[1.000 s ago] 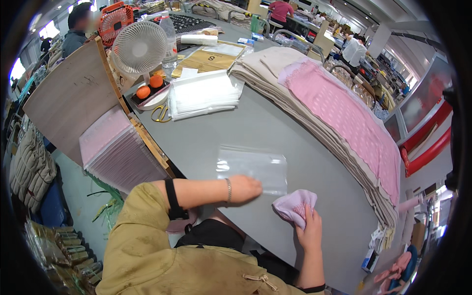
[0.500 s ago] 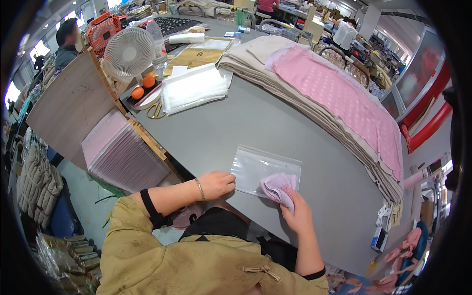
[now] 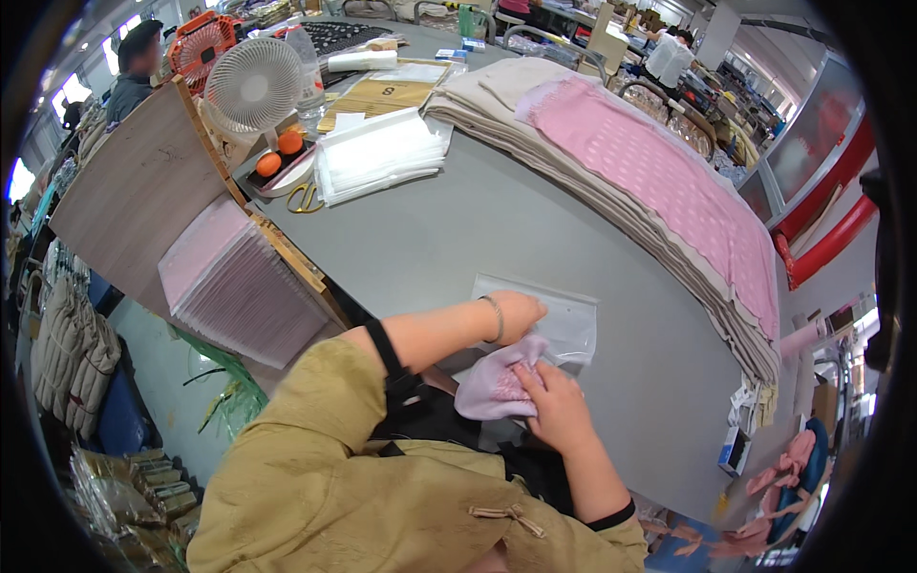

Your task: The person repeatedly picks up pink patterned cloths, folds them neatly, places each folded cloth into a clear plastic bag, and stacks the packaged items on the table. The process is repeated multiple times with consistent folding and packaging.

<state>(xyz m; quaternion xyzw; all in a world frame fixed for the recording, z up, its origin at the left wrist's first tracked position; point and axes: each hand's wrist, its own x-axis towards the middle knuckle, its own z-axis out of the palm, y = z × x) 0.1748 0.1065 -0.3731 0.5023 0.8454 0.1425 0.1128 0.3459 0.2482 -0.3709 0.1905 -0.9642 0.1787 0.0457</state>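
Note:
A pale pink cloth [image 3: 492, 387] with a darker pink patterned patch hangs loosely bunched at the table's near edge. My right hand [image 3: 561, 409] grips its right side, thumb and fingers closed on the fabric. Just above the cloth, my left hand [image 3: 516, 315] reaches across over a clear plastic bag [image 3: 576, 325] lying flat on the table. The left fingers are curled together, and what they hold, if anything, is hidden. The hand and the cloth cover the bag's lower left part.
Layered beige cloth with a long pink piece [image 3: 659, 162] on top lines the table's far right. White plastic bags [image 3: 377, 158], yellow-handled scissors [image 3: 304, 199] and a white fan [image 3: 251, 86] stand at the far left. Stacked pink packets [image 3: 244, 286] sit beside the table.
My left hand has moved right, from the bag's left edge to over its middle. My right hand has drawn the pink cloth left and nearer, off the bag, and the cloth has spread out.

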